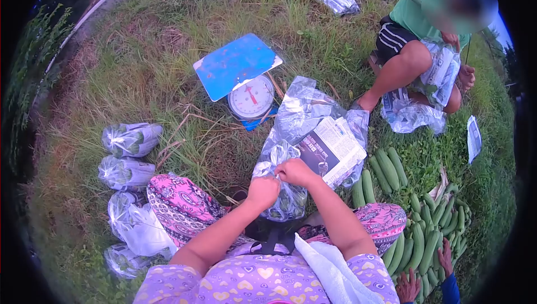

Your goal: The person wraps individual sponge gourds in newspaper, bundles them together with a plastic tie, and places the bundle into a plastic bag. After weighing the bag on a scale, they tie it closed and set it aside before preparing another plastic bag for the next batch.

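My left hand (264,191) and my right hand (296,172) come together at the gathered neck of a clear plastic bag (286,208) between my knees. Both are closed, fingers pinching the plastic. Something dark green shows through the bag, probably vegetables. Just beyond my right hand lie newspaper sheets (330,150) on more clear plastic (302,100). Past them stands a blue weighing scale (250,97) with a round dial and a flat blue pan (238,66).
Several filled plastic bags (132,139) line the grass at my left. Long green gourds (417,248) lie heaped at my right, a co-worker's hands (409,287) on them. Another person in a green shirt (411,7) squats opposite, holding a wrapped bag (439,74). A plastic bundle (338,3) lies farther off.
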